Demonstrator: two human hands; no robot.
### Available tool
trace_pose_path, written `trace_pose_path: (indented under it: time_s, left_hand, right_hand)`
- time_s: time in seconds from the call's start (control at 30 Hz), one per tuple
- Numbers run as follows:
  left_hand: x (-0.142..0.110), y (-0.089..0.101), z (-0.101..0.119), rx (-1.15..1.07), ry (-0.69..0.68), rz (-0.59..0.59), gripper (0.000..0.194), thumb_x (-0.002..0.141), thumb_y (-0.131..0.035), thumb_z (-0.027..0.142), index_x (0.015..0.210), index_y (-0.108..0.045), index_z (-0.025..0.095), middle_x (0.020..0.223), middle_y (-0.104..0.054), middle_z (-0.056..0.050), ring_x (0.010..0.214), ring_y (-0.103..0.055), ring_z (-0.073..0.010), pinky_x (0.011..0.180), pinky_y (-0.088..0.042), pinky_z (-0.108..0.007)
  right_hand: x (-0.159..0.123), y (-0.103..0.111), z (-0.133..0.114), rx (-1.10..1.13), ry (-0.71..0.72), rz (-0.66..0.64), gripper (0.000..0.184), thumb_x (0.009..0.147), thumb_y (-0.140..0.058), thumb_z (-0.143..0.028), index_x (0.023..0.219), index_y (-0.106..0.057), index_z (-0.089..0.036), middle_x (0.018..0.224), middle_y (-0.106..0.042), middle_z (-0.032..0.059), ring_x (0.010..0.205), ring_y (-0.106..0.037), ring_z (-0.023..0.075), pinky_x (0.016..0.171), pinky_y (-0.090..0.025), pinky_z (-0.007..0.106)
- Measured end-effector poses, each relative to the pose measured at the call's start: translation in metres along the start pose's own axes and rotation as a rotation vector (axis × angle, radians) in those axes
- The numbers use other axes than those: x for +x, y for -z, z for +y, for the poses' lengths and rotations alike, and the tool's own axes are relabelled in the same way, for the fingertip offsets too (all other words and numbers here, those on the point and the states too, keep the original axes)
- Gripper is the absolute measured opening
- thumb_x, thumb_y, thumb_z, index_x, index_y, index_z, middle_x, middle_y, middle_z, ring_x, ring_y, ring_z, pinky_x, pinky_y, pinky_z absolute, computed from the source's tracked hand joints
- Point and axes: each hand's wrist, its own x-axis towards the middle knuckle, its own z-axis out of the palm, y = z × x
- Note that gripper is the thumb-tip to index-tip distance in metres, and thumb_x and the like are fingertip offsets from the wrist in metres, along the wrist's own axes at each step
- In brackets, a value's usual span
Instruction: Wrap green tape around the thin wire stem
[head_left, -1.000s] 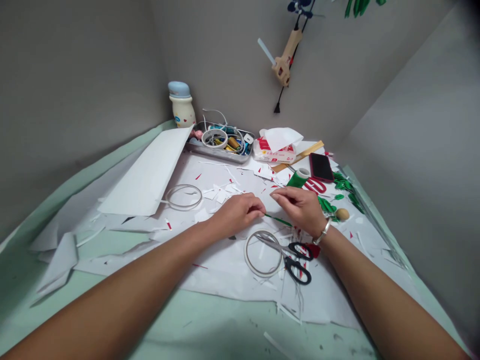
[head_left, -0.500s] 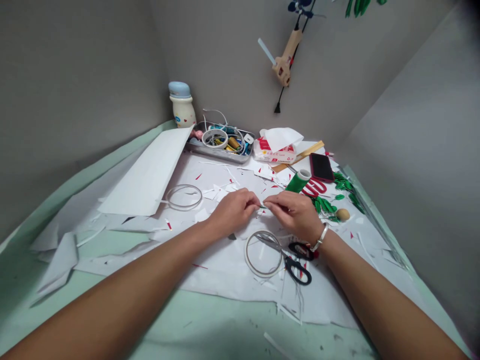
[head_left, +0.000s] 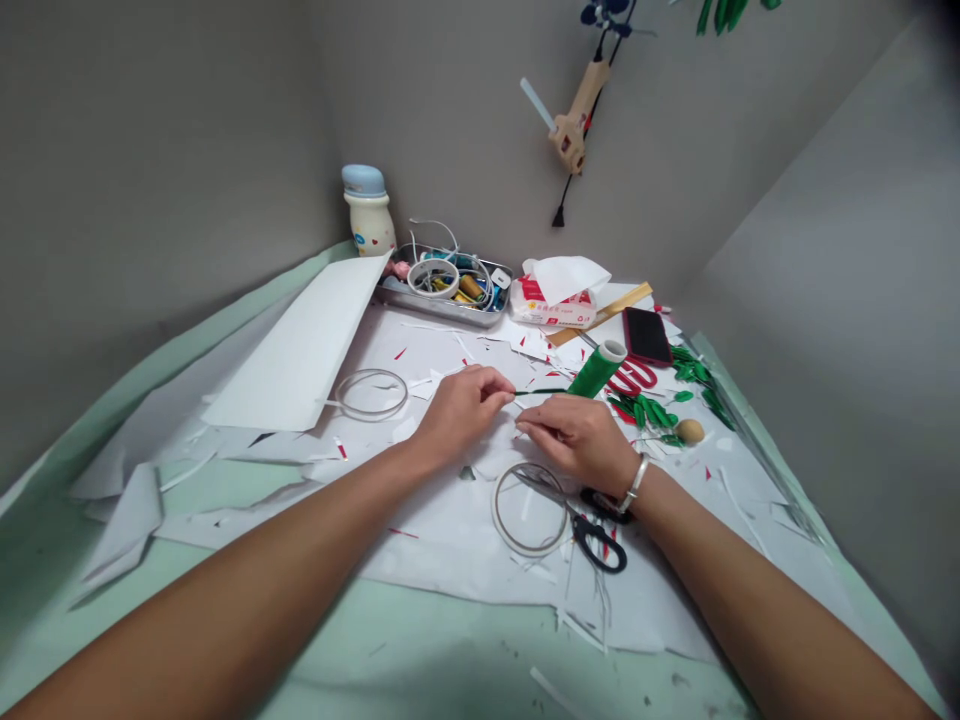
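Strand (head_left: 541, 392), thin and green, pinched by left hand (head_left: 466, 408). Right hand (head_left: 581, 442) beside it, narrowly closed; contents cannot be told.

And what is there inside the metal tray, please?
In the metal tray are a white roll, a gold spool, a pink piece and a small white block. What lies beneath them is covered.

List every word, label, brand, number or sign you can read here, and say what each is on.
None can be quoted.
Red-and-white plastic tissue packet: printed characters, too small and blurred.
Cream bottle with blue lid: small coloured marks, too small to make out.
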Motion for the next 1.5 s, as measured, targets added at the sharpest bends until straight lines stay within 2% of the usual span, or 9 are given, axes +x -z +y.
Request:
trace_pose_path:
  time_s: [0.07, 0.17, 0.3, 0.4, 0.53, 0.8, 1.03, 1.4, 1.5]
  left_hand:
    - [-0.002, -0.003, -0.001, 0.131, -0.112, -0.063, 0.012, 0.078, -0.056, 0.019, 0.08, -0.068, 0.018, 0.08, -0.065, -0.002, 0.076, -0.057, -0.0152, 0.072, -0.044, -0.028]
    - [-0.005, -0.006, 0.0, 0.125, -0.207, -0.201, 0.013, 0.078, -0.056, 0.018, 0.081, -0.069, 0.019, 0.081, -0.064, -0.002, 0.078, -0.058, -0.0147, 0.074, -0.044, -0.027]
    - [-0.004, -0.007, 0.0, -0.042, -0.167, -0.276, 0.015, 0.078, -0.057, 0.02, 0.084, -0.071, 0.02, 0.084, -0.067, -0.001, 0.08, -0.06, -0.0132, 0.078, -0.045, -0.025]
    - [-0.003, -0.007, -0.002, -0.085, -0.122, -0.302, 0.016, 0.076, -0.058, 0.021, 0.085, -0.072, 0.021, 0.085, -0.069, 0.0, 0.081, -0.061, -0.0137, 0.08, -0.045, -0.026]
    - [-0.003, -0.006, -0.003, -0.042, -0.062, -0.31, 0.019, 0.076, -0.057, 0.021, 0.089, -0.071, 0.022, 0.09, -0.069, 0.0, 0.082, -0.061, -0.0141, 0.077, -0.045, -0.025]
    - [-0.006, -0.004, 0.004, 0.069, -0.088, -0.234, 0.021, 0.077, -0.05, 0.017, 0.086, -0.068, 0.021, 0.087, -0.065, -0.001, 0.076, -0.058, -0.0142, 0.072, -0.044, -0.026]
    - [-0.008, -0.004, 0.007, 0.034, -0.075, -0.278, 0.015, 0.079, -0.051, 0.019, 0.085, -0.065, 0.019, 0.073, -0.064, 0.001, 0.064, -0.053, -0.0122, 0.064, -0.042, -0.024]
    - [-0.006, -0.005, 0.004, -0.014, -0.076, -0.245, 0.016, 0.077, -0.055, 0.023, 0.084, -0.07, 0.02, 0.08, -0.067, -0.001, 0.069, -0.056, -0.013, 0.065, -0.043, -0.025]
    - [-0.006, -0.006, 0.002, -0.024, -0.069, -0.252, 0.02, 0.078, -0.056, 0.026, 0.09, -0.071, 0.02, 0.082, -0.068, -0.002, 0.072, -0.057, -0.0139, 0.067, -0.044, -0.025]
  right_hand:
    - [0.001, 0.005, -0.001, -0.026, -0.011, 0.066, 0.019, 0.087, -0.053, -0.025, 0.087, -0.071, -0.019, 0.073, -0.069, 0.0036, 0.067, -0.059, 0.0141, 0.066, -0.043, 0.026]
    - [0.002, 0.012, 0.006, 0.069, -0.12, 0.134, 0.02, 0.088, -0.053, -0.027, 0.085, -0.071, -0.018, 0.077, -0.069, 0.0036, 0.069, -0.059, 0.0137, 0.067, -0.043, 0.025]
    - [0.003, 0.015, 0.02, 0.265, -0.345, 0.132, 0.024, 0.085, -0.057, -0.036, 0.081, -0.07, -0.017, 0.073, -0.067, 0.002, 0.061, -0.054, 0.0125, 0.057, -0.042, 0.024]
    - [0.003, 0.015, 0.024, 0.341, -0.419, 0.092, 0.027, 0.083, -0.058, -0.041, 0.08, -0.07, -0.017, 0.065, -0.062, -0.0002, 0.055, -0.048, 0.0106, 0.052, -0.038, 0.023]
    - [0.005, 0.015, 0.021, 0.362, -0.426, 0.101, 0.029, 0.082, -0.057, -0.042, 0.081, -0.07, -0.017, 0.066, -0.062, 0.0, 0.056, -0.048, 0.0104, 0.053, -0.038, 0.023]
    - [0.005, 0.016, 0.014, 0.396, -0.414, 0.131, 0.027, 0.083, -0.057, -0.041, 0.081, -0.068, -0.016, 0.062, -0.058, -0.0003, 0.054, -0.045, 0.0102, 0.052, -0.039, 0.022]
    - [0.004, 0.013, 0.015, 0.463, -0.395, 0.088, 0.024, 0.085, -0.056, -0.038, 0.081, -0.066, -0.017, 0.06, -0.055, -0.0016, 0.053, -0.046, 0.0096, 0.051, -0.039, 0.022]
    - [0.004, 0.015, 0.017, 0.506, -0.408, 0.094, 0.026, 0.084, -0.056, -0.041, 0.082, -0.065, -0.017, 0.055, -0.051, -0.0031, 0.049, -0.043, 0.0092, 0.05, -0.038, 0.022]
    - [0.004, 0.015, 0.017, 0.5, -0.4, 0.089, 0.027, 0.085, -0.055, -0.042, 0.081, -0.064, -0.017, 0.055, -0.051, -0.0028, 0.05, -0.043, 0.0091, 0.05, -0.038, 0.022]
